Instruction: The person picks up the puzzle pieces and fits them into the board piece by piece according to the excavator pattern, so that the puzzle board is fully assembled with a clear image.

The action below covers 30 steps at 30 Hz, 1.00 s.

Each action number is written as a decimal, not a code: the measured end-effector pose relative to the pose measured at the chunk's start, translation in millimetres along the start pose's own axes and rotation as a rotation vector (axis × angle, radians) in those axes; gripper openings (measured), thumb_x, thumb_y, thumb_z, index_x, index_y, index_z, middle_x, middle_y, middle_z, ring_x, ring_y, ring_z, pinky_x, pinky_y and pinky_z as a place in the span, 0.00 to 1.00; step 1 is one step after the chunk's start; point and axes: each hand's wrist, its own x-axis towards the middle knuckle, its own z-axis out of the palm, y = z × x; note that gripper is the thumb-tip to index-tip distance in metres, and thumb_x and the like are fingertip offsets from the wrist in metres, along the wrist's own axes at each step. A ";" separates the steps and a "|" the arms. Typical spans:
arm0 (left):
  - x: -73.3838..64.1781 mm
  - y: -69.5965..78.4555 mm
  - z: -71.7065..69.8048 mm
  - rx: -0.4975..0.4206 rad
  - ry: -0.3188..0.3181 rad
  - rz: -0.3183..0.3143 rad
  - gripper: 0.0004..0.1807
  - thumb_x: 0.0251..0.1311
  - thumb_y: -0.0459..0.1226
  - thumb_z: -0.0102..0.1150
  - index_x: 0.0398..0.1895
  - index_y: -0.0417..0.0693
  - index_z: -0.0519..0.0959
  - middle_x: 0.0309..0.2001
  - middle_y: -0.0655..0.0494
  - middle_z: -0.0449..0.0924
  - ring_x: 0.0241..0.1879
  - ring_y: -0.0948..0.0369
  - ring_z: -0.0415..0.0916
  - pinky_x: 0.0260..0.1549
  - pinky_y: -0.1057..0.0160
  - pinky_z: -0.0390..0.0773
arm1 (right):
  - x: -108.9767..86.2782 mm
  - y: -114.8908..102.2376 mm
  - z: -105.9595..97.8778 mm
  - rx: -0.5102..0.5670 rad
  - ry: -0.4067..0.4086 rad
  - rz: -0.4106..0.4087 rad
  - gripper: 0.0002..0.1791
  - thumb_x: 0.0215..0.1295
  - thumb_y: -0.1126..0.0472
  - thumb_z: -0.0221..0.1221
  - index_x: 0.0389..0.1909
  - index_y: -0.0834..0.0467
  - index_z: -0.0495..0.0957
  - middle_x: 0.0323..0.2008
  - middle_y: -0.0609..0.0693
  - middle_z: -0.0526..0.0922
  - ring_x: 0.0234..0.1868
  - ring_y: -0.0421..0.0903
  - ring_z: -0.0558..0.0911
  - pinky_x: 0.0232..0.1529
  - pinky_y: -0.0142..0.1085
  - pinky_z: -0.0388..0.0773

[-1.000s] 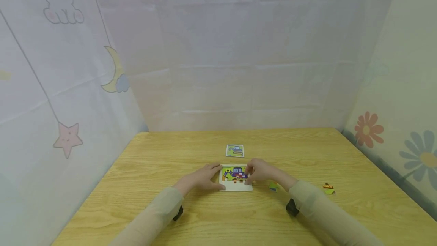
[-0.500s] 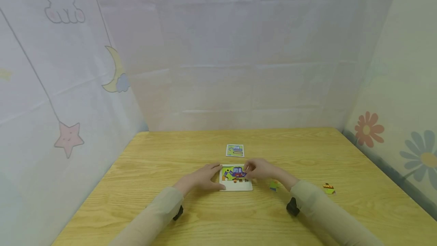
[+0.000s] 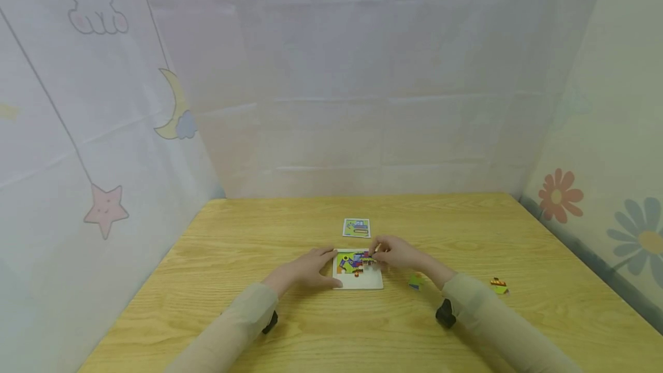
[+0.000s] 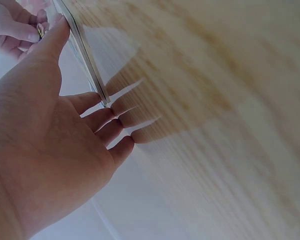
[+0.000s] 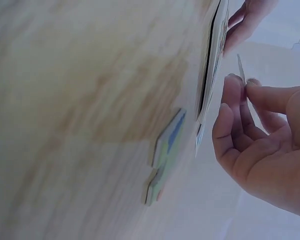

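Observation:
A white-framed jigsaw board [image 3: 358,284] lies in front of me, its upper part filled with pieces of a purple digger on green. Along its left side rests my left hand [image 3: 309,269], thumb at the near corner and forefinger at the far one, fingers spread and only slightly bent. My right hand [image 3: 397,253] pinches a thin jigsaw piece [image 5: 241,69] between thumb and fingertips, over the right part of the board. That piece is tilted, seen nearly edge-on in the right wrist view. Fingers partly hide the board's right side.
Behind the board lies a small picture card [image 3: 356,228] of the digger. A loose green piece [image 3: 415,282] sits right of the board, under the right forearm. Farther right lies an orange-and-green piece [image 3: 499,286]. Cloth walls surround the wooden table [image 3: 311,338].
The right hand has raised the piece it pinches and tilted it, shifting slightly left and away from me. White board shows where that piece was. The left hand has stayed put.

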 end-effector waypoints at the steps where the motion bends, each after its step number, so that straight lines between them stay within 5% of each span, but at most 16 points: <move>1: -0.1 0.2 -0.1 -0.001 0.000 -0.001 0.48 0.55 0.62 0.55 0.72 0.47 0.54 0.73 0.48 0.50 0.71 0.46 0.49 0.68 0.46 0.56 | 0.5 -0.1 0.3 -0.006 0.004 0.003 0.07 0.68 0.65 0.52 0.42 0.60 0.77 0.32 0.56 0.81 0.28 0.48 0.79 0.24 0.33 0.73; 10: 0.0 0.9 -0.4 -0.002 -0.006 -0.007 0.48 0.55 0.63 0.55 0.72 0.48 0.54 0.73 0.49 0.50 0.72 0.46 0.49 0.68 0.46 0.56 | -0.5 -1.7 1.1 -0.022 0.018 0.044 0.13 0.56 0.61 0.65 0.40 0.62 0.79 0.29 0.51 0.79 0.25 0.45 0.77 0.23 0.36 0.76; 18: -0.7 -0.2 0.6 -0.007 -0.009 -0.007 0.48 0.55 0.63 0.55 0.73 0.49 0.54 0.74 0.50 0.49 0.72 0.47 0.48 0.68 0.46 0.55 | -1.8 -0.7 0.8 -0.006 0.037 0.074 0.12 0.60 0.60 0.61 0.42 0.63 0.78 0.32 0.52 0.81 0.26 0.48 0.80 0.24 0.39 0.77; 30: -1.0 -0.3 0.2 -0.022 -0.010 -0.001 0.48 0.56 0.62 0.55 0.73 0.47 0.53 0.74 0.49 0.49 0.72 0.46 0.47 0.69 0.46 0.54 | -5.2 -4.2 -0.1 -0.151 0.127 0.027 0.05 0.60 0.60 0.62 0.33 0.57 0.84 0.32 0.47 0.83 0.24 0.43 0.74 0.22 0.33 0.72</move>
